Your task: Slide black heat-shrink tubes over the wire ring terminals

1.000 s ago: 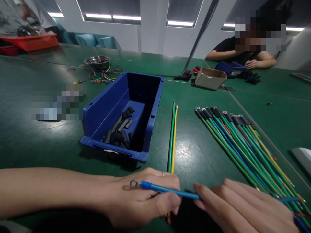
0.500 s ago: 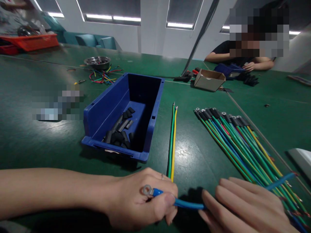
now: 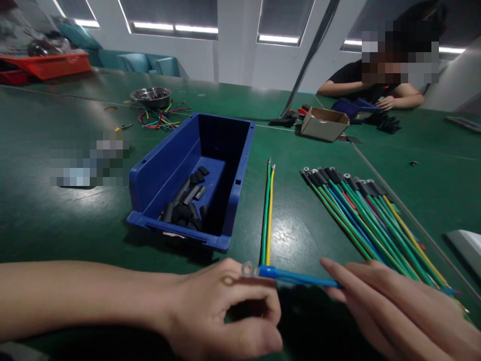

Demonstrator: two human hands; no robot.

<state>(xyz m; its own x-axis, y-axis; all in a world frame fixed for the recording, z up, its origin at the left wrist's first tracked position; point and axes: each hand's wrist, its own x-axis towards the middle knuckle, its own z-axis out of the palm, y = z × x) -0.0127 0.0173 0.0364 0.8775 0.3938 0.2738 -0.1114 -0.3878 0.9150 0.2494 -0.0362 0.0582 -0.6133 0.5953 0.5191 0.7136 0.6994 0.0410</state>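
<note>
- R. hand (image 3: 398, 311): thumb & fingertips pinching blue insulated wire (image 3: 304, 279), held approx. level above table; far end emerges past knuckles, over bundle.
- Silver metal ring terminal (image 3: 254, 269), w/ blue sleeve: at wire's L. end, by L. hand's knuckles; blurred, contact can't be told.
- L. hand (image 3: 225, 306): fingers curled, gap btwn thumb & index; can't tell if tips meet or palm holds anything.
- 1 green wire (image 3: 266, 215) & 1 yellow wire (image 3: 271, 215): side by side on green tabletop (image 3: 308, 235), near ends hidden behind L. hand.
- Blue plastic open-front bin (image 3: 235, 195): beyond L. hand, w/ short black tubes (image 3: 182, 215) inside.
- Bundle of multicolored wires (image 3: 361, 225), black-sleeved, ring-tipped: R. side, partly behind R. hand.
- Far R.: co-worker in black sleeve (image 3: 345, 75), seated beyond tan cardboard box (image 3: 323, 129).
</note>
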